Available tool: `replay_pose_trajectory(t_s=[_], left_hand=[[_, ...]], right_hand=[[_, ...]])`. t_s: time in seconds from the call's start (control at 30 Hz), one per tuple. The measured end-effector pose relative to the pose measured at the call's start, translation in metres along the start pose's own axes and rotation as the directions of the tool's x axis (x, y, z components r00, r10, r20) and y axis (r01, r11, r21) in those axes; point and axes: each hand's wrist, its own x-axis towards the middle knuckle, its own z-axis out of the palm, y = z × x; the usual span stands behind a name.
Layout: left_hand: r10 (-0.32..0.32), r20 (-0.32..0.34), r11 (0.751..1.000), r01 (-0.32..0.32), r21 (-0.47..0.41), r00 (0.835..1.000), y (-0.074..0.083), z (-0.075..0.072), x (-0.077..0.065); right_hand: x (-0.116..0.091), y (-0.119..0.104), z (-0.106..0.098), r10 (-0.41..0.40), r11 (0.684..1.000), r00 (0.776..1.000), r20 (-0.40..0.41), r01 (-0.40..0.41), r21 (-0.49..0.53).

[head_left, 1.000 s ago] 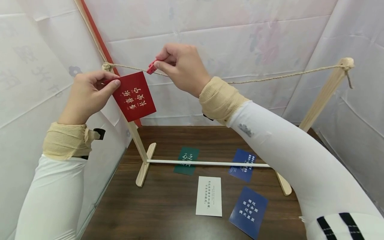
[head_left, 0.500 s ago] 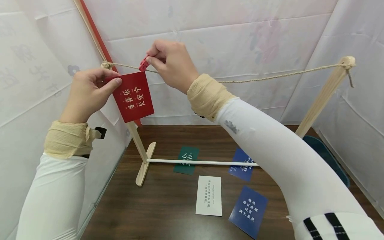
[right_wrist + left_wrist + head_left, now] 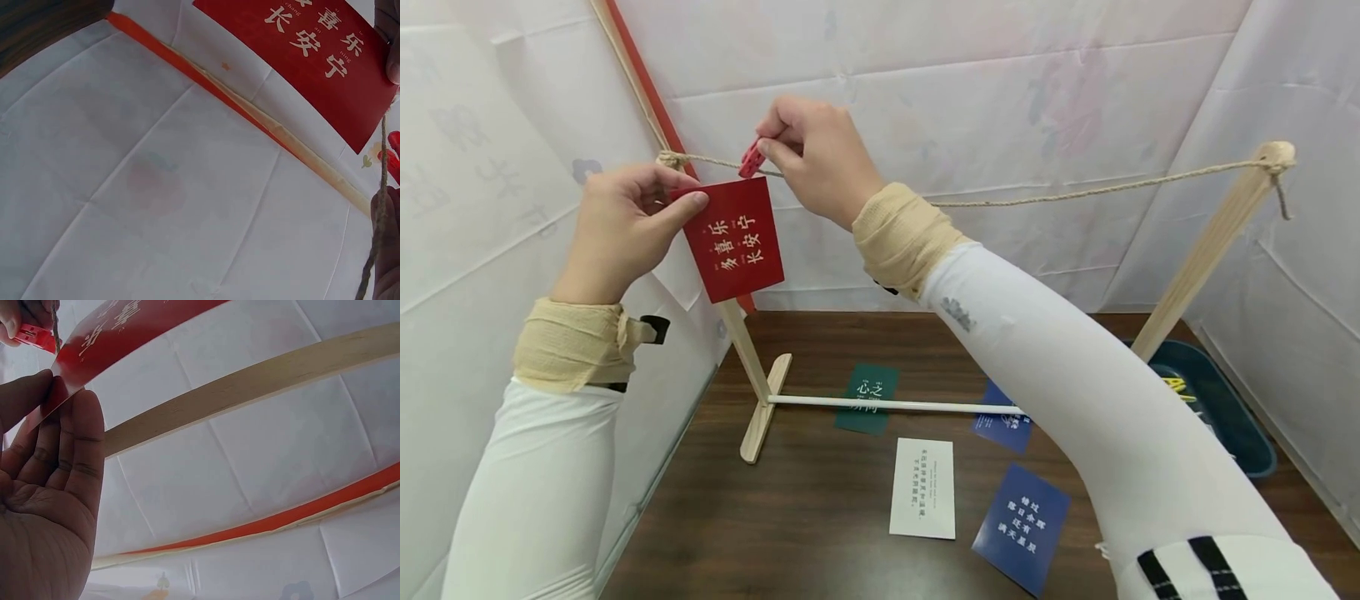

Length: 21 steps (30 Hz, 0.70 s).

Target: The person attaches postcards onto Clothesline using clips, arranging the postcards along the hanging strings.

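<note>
Your red card (image 3: 733, 242) is up in the air over the back left corner of the bench (image 3: 760, 533), tilted a bit, with pale characters on the side facing you. Your left hand (image 3: 625, 225) has it pinched by the upper left corner, thumb on the printed face and fingers behind. Just above its upper right corner is the red clip (image 3: 751, 158), gripped between thumb and fingers of your right hand (image 3: 823, 154). The clip's lower end is right at the rope (image 3: 1075, 193), though I can't tell if its jaws are around it.

That rope is tied to the left post (image 3: 741, 346) behind the card and runs over to the top of the right post (image 3: 1213, 250). Down low, a white rod (image 3: 917, 407) joins the stand's two sides. The green card (image 3: 867, 398) lies partly under the rod toward the back edge, with a blue card (image 3: 992, 427) to its right, part hidden by your sleeve (image 3: 1045, 350). Closer to the front edge you've got a white card (image 3: 922, 487) and a second blue card (image 3: 1021, 529). Toward the right edge sits a dark tray (image 3: 1255, 458) with something yellow (image 3: 1178, 386) in it.
</note>
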Motion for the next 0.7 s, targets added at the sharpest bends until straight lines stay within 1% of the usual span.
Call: replay_pose_trajectory(t_s=[0.17, 0.5, 0.7], left_hand=[[0.017, -0.009, 1.0, -0.017, -0.008, 1.0, 0.001, 0.0, 0.001], [0.021, -0.017, 1.0, -0.021, -0.003, 1.0, 0.003, 0.001, -0.001], [0.035, -0.027, 0.999, -0.035, -0.012, 0.999, 0.004, 0.002, -0.001]], right_hand=[[0.002, 0.0, 0.005, 0.01, 1.0, 1.0, 0.007, -0.01, 0.004], [0.001, -0.004, 0.011, 0.1, 0.995, 0.991, 0.087, -0.101, 0.005], [0.002, -0.003, 0.012, 0.11, 0.993, 0.989, 0.103, -0.113, 0.021]])
